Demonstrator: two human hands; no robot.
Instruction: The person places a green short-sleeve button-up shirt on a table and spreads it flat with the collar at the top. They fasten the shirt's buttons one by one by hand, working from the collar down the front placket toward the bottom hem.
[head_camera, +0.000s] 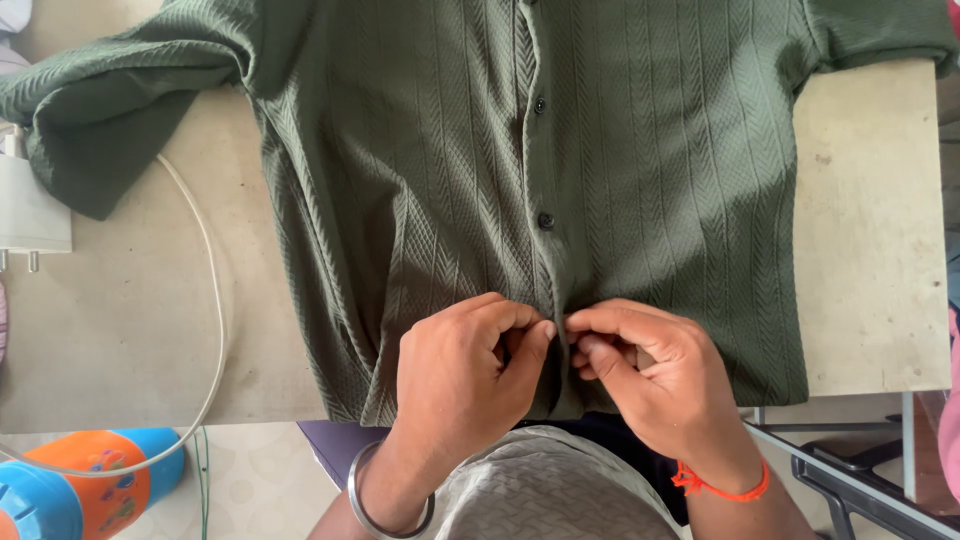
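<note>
- Both hands are meeting at the bottom of a green shirt (450, 180): the left hand (455, 375) is curling nearly closed, thumb and forefinger pinching one edge of the front placket, while the right hand (640, 375) is pinching the opposite edge, fingertips touching those of the left.
- Spreading away from the hands, the shirt is lying face up across a pale counter (870, 220), its hem hanging just over the near edge beneath the wrists and one sleeve trailing off beyond the left hand.
- Two dark buttons (545, 220) are sitting fastened along the placket, straight ahead of the fingertips.
- Knitted in ribbed, herringbone-like stripes, the cloth is looking soft, light and limp; it is likely bunching rather than sliding, so the stiffer doubled placket and hem are offering the surest places to take hold.
- A metal bangle (365, 500) is circling the left wrist and an orange thread (715, 488) the right.
- Well out beyond the left hand, a white cable (215, 290) is looping over the scuffed counter from a white plug adapter (30, 215).
- Below that, off the counter's edge, a blue-and-orange plastic bottle (80, 485) is lying on a tiled floor.
</note>
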